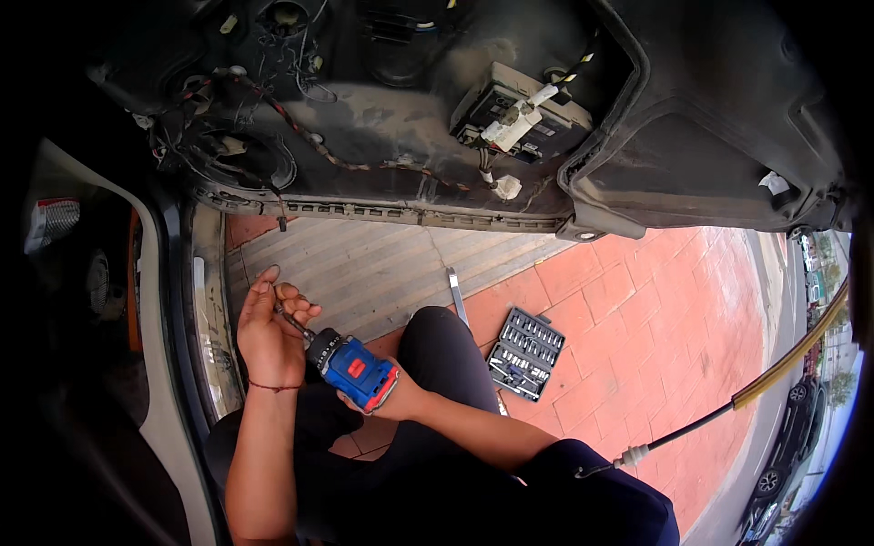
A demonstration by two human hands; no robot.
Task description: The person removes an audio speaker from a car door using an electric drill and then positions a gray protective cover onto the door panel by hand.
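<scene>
The blue cordless drill is held in the right hand, its long axis running up-left toward the left hand, whose grip is closed narrowly around the bit at the chuck.

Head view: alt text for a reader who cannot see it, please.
A person's right hand grips a blue cordless drill while the left hand pinches its bit. An open socket set lies on red paving beneath a stripped car door panel.
</scene>
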